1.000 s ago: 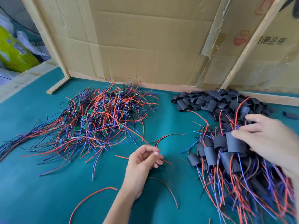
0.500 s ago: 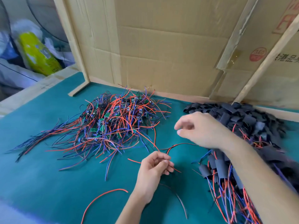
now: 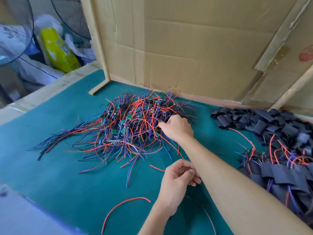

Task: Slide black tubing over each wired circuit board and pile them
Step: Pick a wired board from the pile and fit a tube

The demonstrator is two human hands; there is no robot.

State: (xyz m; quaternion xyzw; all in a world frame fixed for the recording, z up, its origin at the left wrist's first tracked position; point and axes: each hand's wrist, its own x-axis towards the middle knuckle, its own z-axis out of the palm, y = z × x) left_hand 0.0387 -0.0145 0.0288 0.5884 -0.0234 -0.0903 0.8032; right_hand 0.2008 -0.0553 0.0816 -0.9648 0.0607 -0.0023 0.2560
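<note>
1. Head view: bare green mat [image 3: 55, 177] lies open at front left; a cardboard wall [image 3: 186, 48] closes the back edge.
2. The right hand [image 3: 176, 128] has crossed from the tubed pile [image 3: 286, 173] to the heap of wired circuit boards [image 3: 132, 128], fingers pinching wires there.
3. The left hand [image 3: 176, 182] stays curled, pinching a thin wire.
4. Black tubing pieces [image 3: 257, 119] lie at back right.
5. A red round stamp [image 3: 306, 55] is unreadable.

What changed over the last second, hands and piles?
The right hand left the sleeved pile, crossed left, and now reaches its fingertips into the bare wired boards; whether it grips one yet is unclear. The left hand stayed loosely curled near the stray wires. The tubing heap is unchanged.
</note>
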